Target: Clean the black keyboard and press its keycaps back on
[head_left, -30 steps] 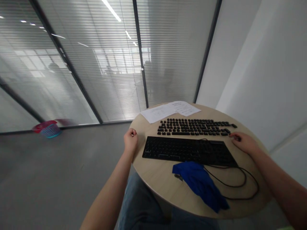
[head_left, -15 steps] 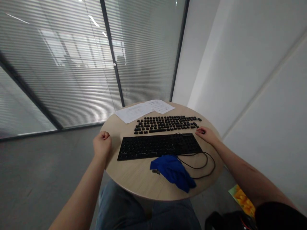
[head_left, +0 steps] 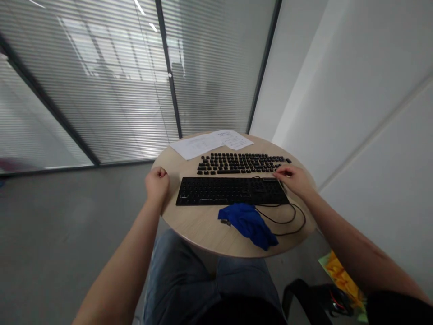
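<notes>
A black keyboard base (head_left: 230, 191) without its keycaps lies across the round wooden table (head_left: 199, 225). Behind it, loose black keycaps (head_left: 237, 163) are laid out in keyboard-like rows. My left hand (head_left: 157, 184) rests as a closed fist on the table's left side, apart from the keyboard, with nothing visible in it. At the right end of the rows is my right hand (head_left: 293, 178), its fingers pinched together near the keycaps and the base's upper right corner. Whatever it may hold is too small to make out.
A crumpled blue cloth (head_left: 249, 224) lies at the table's front, partly over a small dark object. The black cable (head_left: 301, 221) loops at the right. Printed papers (head_left: 199, 145) lie at the back. A black bag-like item (head_left: 314, 298) and a yellow package (head_left: 340, 275) are below right.
The camera view has shifted, so the table appears higher and further right. My right hand has moved slightly and its fingers have drawn together. My left fist stays on the table's left side.
</notes>
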The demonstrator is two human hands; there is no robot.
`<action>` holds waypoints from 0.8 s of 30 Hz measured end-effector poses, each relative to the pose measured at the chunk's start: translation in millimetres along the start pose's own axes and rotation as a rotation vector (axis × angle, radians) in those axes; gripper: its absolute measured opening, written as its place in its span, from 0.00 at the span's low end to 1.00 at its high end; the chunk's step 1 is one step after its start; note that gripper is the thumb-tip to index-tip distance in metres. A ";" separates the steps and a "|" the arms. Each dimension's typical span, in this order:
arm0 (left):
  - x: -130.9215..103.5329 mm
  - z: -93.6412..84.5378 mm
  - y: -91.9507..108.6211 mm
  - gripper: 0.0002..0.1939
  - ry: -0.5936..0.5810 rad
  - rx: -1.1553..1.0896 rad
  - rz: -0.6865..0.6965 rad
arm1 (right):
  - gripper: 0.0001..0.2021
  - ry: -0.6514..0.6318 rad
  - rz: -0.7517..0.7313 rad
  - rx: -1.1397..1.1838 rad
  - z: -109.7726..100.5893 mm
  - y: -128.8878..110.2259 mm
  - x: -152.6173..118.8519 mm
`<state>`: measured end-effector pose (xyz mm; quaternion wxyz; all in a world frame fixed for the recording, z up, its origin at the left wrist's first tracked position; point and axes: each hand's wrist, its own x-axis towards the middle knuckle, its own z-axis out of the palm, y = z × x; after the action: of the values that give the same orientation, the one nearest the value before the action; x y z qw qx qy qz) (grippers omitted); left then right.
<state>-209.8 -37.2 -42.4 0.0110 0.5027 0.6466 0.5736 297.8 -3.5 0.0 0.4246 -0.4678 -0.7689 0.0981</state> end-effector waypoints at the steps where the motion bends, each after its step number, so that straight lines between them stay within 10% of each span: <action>1: -1.6 0.3 1.6 0.11 0.006 -0.004 0.003 | 0.15 -0.053 -0.131 0.037 5.0 -28.4 0.0; 5: -16.2 -2.7 13.1 0.11 0.039 -0.059 0.016 | 0.09 -0.245 -0.454 0.104 38.5 -142.2 -4.0; 9: -41.6 -11.9 25.2 0.10 0.024 -0.142 0.023 | 0.05 -0.528 -0.609 0.070 93.7 -204.7 -7.2; 17: -63.8 -36.3 31.0 0.09 -0.041 -0.236 0.049 | 0.11 -0.661 -0.775 -0.268 174.5 -220.7 -14.6; 24: -73.8 -29.7 41.4 0.10 -0.121 -0.240 0.112 | 0.08 -0.670 -0.730 -0.304 165.2 -212.0 -12.2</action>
<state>-164.5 -114.6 -42.6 0.0780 0.5669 0.5426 0.6150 42.4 -87.7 6.9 0.0891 -0.1682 -0.9814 -0.0250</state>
